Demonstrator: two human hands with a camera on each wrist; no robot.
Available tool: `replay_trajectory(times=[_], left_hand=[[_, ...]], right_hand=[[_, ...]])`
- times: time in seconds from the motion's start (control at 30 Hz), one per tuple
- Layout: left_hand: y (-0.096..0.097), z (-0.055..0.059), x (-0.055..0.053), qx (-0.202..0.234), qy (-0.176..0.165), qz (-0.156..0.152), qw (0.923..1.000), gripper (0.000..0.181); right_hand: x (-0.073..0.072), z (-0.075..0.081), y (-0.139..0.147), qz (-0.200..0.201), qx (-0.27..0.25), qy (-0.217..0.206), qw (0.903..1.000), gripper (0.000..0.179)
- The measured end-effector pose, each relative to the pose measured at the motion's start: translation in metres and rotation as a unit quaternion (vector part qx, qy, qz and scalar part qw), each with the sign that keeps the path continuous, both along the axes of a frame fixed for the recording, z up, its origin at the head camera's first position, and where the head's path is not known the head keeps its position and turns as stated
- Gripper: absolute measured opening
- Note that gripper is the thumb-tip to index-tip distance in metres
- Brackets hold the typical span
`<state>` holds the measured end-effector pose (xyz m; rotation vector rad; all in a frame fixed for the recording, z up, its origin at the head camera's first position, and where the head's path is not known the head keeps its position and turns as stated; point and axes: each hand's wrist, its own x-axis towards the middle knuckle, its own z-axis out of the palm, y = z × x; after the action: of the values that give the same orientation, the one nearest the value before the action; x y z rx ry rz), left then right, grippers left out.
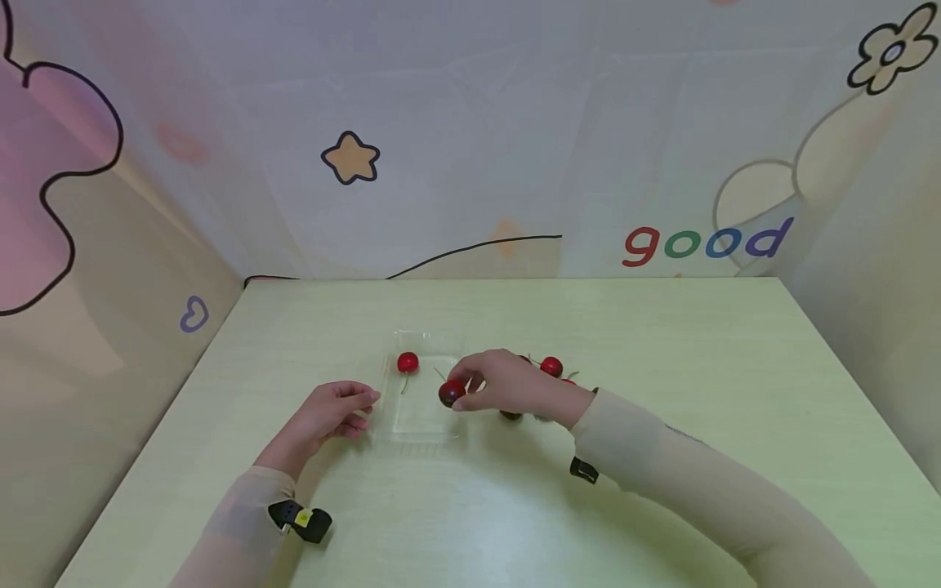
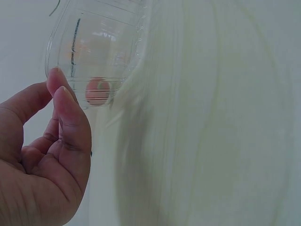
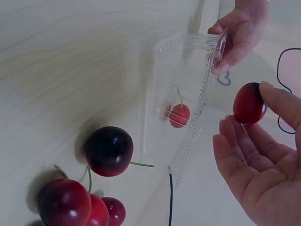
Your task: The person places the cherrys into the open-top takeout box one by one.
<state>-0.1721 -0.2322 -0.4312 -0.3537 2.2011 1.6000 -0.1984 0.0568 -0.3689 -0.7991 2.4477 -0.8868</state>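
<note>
Between the thumb and fingertips of my right hand [image 1: 507,382] is a dark red cherry [image 1: 450,394], pinched above the right side of a clear plastic box [image 1: 422,445]. In the right wrist view the same cherry [image 3: 248,104] shows beside the box's rim, fingers curved below it. My left hand [image 1: 327,415] pinches the box's left rim with thumb and fingertips, as the left wrist view shows at the box edge [image 2: 51,52]. One bright red cherry [image 1: 408,362] with a green stem lies inside the box.
Several more cherries lie on the table right of the box, partly hidden by my right hand; a red one [image 1: 551,367] shows behind the wrist and a dark one [image 3: 109,151] sits closest to the box. A printed cloth backdrop [image 1: 470,147] stands behind the pale table [image 1: 662,343].
</note>
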Motion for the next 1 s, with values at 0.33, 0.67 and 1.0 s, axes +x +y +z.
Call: replay_trajectory(times=[0.33, 0.67, 1.0], left_hand=[[0.000, 0.000, 0.000, 0.001, -0.001, -0.001, 1.0000, 0.028], [0.000, 0.000, 0.000, -0.006, -0.001, -0.006, 1.0000, 0.033], [-0.002, 0.001, -0.001, 0.003, -0.002, -0.014, 0.9999, 0.030]], right_hand=[[-0.014, 0.002, -0.024, 0.011, 0.024, -0.016, 0.9995, 0.031], [-0.023, -0.006, -0.042, 0.018, 0.049, -0.020, 0.9984, 0.030], [-0.032, -0.016, -0.056, 0.015, 0.059, -0.025, 0.9978, 0.029]])
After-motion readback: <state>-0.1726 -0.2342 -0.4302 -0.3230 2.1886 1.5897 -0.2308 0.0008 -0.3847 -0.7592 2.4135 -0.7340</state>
